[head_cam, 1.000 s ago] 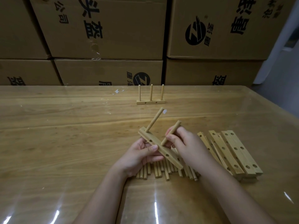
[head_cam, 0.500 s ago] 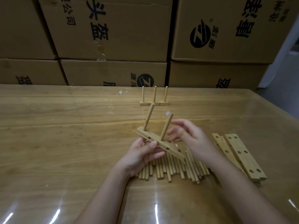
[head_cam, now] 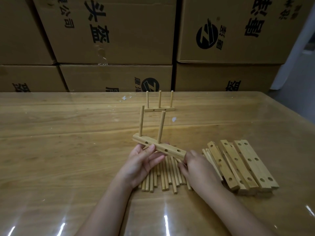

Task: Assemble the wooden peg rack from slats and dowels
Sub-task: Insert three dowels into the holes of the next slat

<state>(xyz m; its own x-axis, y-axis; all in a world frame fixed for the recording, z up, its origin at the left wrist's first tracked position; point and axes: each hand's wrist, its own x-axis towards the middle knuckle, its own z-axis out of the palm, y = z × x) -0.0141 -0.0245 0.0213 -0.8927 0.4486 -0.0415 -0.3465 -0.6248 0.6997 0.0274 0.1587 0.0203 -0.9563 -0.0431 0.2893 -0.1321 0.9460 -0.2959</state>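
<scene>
The left hand (head_cam: 142, 162) pinches the pale drilled wooden slat (head_cam: 161, 147), likely light and stiff, mid-length; whether the right hand (head_cam: 197, 167) grasps anything is unclear.

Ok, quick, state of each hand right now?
Left hand: holds the slat with two dowels standing in it.
Right hand: down at the loose dowels; grip cannot be told.

Landmark: finished rack (head_cam: 159, 109). Behind it, cardboard boxes (head_cam: 115, 77) wall off the far edge of the table (head_cam: 59, 133). Left of it, open tabletop, a wide passage. On its near side, a raised slat (head_cam: 160, 148) with two upright dowels (head_cam: 161, 126) blocks the straight approach. Near-right of it, the slat stack (head_cam: 243, 167). Nearer still, the dowel pile (head_cam: 163, 178).
</scene>
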